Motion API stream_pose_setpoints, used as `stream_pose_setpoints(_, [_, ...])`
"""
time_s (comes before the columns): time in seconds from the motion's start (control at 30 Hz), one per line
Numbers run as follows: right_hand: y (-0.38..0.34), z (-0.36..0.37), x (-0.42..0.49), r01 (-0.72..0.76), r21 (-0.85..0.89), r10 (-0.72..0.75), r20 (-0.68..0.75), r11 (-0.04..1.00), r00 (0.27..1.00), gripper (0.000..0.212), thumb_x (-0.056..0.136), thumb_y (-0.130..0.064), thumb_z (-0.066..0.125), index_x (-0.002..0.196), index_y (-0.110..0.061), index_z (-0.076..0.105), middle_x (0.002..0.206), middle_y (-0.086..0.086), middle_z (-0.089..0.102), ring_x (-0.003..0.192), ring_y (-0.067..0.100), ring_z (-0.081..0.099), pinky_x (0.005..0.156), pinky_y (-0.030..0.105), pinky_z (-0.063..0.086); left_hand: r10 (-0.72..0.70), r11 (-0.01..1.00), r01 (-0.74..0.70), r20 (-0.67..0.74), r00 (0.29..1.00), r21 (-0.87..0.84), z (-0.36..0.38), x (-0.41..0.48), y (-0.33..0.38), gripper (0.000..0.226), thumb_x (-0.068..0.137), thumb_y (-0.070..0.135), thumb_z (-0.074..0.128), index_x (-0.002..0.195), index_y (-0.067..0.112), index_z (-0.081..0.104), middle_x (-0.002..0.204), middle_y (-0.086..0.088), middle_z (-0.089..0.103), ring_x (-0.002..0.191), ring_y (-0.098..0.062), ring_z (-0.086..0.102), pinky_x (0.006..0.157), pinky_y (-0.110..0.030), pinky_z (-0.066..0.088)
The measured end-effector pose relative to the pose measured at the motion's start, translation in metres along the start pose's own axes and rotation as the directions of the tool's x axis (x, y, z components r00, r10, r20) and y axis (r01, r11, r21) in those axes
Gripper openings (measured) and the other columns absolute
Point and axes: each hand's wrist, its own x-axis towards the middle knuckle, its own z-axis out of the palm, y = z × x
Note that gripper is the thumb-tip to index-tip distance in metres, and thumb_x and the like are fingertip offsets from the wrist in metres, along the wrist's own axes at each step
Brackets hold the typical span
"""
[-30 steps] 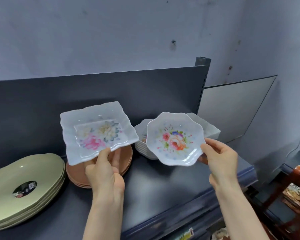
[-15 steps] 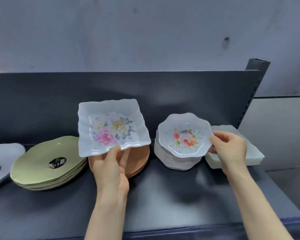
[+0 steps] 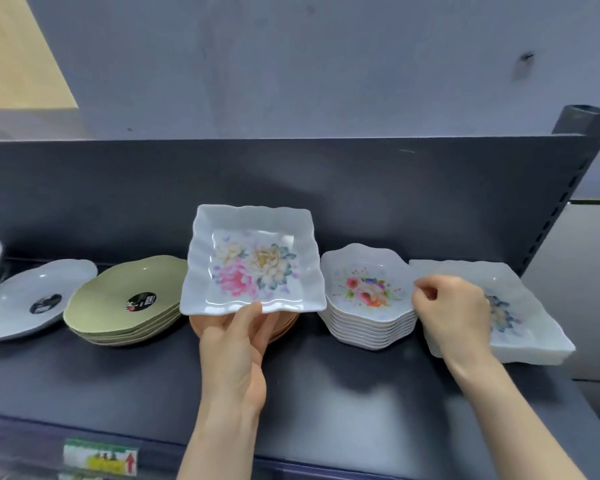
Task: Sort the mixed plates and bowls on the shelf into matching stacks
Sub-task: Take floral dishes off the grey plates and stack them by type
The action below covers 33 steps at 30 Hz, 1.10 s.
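Moved: scalloped floral bowl [image 3: 368, 289], released, now tops its stack.
Right hand [image 3: 454, 313]: empty, loosely curled, at 3 o'clock.
Left hand [image 3: 236, 348]: pinching glossy wavy-edged square plate [image 3: 253, 261].

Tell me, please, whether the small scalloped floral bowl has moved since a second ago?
Yes. The scalloped bowl has gone down and back onto the matching bowl stack on the shelf; the right hand has released it.

No text can be read. Round black stickers are seen on the green plates [image 3: 129, 299] and grey plate [image 3: 32, 299], their print blurred. A shelf-edge tag [image 3: 99, 457] is blurred too.
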Motion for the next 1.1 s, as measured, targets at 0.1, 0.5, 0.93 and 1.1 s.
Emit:
stream_pose_setpoints(0.1, [0.002,-0.001,-0.004,0.02,-0.021,-0.019,0.01,1.0,1.0,0.023,0.081,-0.011,0.061,0.098,-0.012,0.077,0.102,0.014,0.074,0.095,0.037,0.065,0.076,0.037,0.048,-0.012,1.0,0.012,0.003,1.0,0.024,0.004,-0.007,-0.001,0.046,0.087,-0.011,0.053,0.123,0.018,0.059,0.118,-0.006,0.069,0.108,-0.023,0.067,0.072,-0.026,0.06])
stream_pose_setpoints(0.5, [-0.034,-0.02,-0.023,-0.238,0.82,-0.032,0.297,0.52,0.954,0.025,0.086,0.001,0.063,0.092,-0.02,0.075,0.089,-0.001,0.078,0.085,0.015,0.074,0.071,0.029,0.059,-0.243,0.969,0.226,0.23,0.942,0.098,0.041,-0.035,-0.022,0.041,0.083,-0.012,0.056,0.12,0.006,0.062,0.112,-0.015,0.072,0.108,-0.029,0.067,0.079,-0.031,0.06])
stream_pose_setpoints(0.93, [0.068,-0.11,0.01,-0.279,0.749,0.216,0.183,0.6,0.959,0.025,0.083,0.005,0.061,0.081,-0.014,0.076,0.074,-0.001,0.077,0.062,0.008,0.07,0.054,0.018,0.056,-0.391,0.716,-0.087,0.5,0.773,0.693,0.101,-0.016,-0.035,0.03,0.086,0.011,0.066,0.115,0.015,0.065,0.107,-0.004,0.072,0.098,-0.017,0.07,0.086,-0.031,0.058])
stream_pose_setpoints(1.1, [0.117,-0.127,0.029,-0.273,0.656,0.233,0.15,0.704,0.961,0.028,0.084,0.004,0.06,0.078,-0.019,0.074,0.069,-0.009,0.075,0.057,0.001,0.067,0.057,0.017,0.055,-0.173,0.341,-0.565,0.641,0.748,0.751,0.11,-0.003,-0.044,0.03,0.085,0.014,0.063,0.114,0.022,0.065,0.103,0.008,0.067,0.085,-0.001,0.065,0.066,-0.003,0.045])
